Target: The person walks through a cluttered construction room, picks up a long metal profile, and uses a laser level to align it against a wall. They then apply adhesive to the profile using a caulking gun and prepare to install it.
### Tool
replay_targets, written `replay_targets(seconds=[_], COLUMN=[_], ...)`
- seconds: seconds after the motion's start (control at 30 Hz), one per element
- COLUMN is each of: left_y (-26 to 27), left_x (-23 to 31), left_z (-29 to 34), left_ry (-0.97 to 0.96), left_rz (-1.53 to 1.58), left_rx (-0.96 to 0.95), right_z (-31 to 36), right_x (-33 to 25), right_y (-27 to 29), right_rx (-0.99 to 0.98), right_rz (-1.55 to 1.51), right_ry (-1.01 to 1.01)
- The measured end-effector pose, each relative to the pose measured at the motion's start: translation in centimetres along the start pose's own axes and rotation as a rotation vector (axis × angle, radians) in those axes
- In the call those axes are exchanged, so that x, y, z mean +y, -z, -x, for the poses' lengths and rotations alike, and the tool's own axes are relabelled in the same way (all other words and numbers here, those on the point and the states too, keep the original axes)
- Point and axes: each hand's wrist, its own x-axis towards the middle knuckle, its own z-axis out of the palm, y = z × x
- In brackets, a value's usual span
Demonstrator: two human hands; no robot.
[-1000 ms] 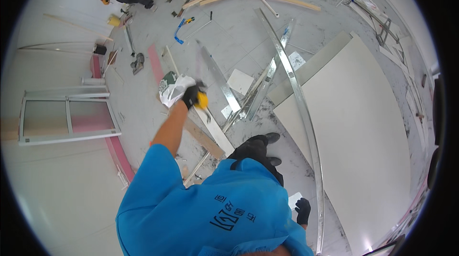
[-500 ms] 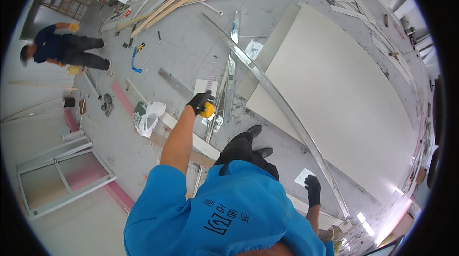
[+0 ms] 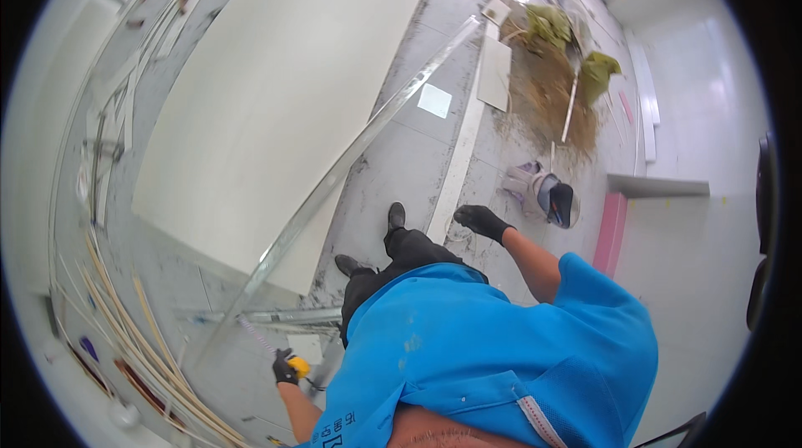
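While its blade (image 3: 253,332) is drawn out, the yellow tape measure (image 3: 298,365) sits off the near lower corner of the big white panel (image 3: 276,97), above the floor. Left hand (image 3: 286,369): gloved fingers closed round the case. Blade runs toward the metal strip (image 3: 334,172) lying along the panel's near edge; can't tell if its tip touches. So blade extension is done; no reading or mark can be made out, and neither hand shows a marking or cutting tool. Right hand (image 3: 483,221): gloved, fingers loosely extended, nothing visible in it; it hangs on the wearer's side of the panel, nearest a long white board (image 3: 461,168).

Around: metal channels (image 3: 296,315) and a small white sheet (image 3: 307,348) just off the panel's lower corner; timber strips (image 3: 149,364) farther out past that same end. Bag (image 3: 526,183) and brown debris pile (image 3: 543,93) lie across from the panel, beyond the board. Strip, channels and timber all lie loose, none joined up as far as shows.
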Motion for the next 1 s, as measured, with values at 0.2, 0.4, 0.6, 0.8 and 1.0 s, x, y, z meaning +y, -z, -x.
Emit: replay_targets(seconds=[0.2, 0.4, 0.6, 0.8, 1.0], left_y=[-19.9, -34.3, -41.3, -43.1, -51.5], left_x=[10.5, 20.2, 23.2, 24.8, 31.7], left_z=[1.2, 2.0, 2.6, 0.7, 0.8], left_ry=[-0.106, -0.205, -0.217, -0.075, -0.157], left_rz=[-0.374, -0.430, -0.507, -0.599, -0.534], left_rx=[-0.215, -0.384, -0.387, -0.200, -0.279], right_z=[2.5, 8.2, 9.2, 2.9, 0.1], right_x=[-2.9, -12.2, -16.9, -14.1, -11.2], right_y=[10.7, 34.6, 47.2, 53.6, 59.3], right_rx=[0.527, 1.133, 1.112, 1.071, 1.124], right_rz=[-0.180, -0.017, 0.264, 0.264, 0.287], right_ry=[-0.031, 0.427, 0.812, 0.851, 0.828])
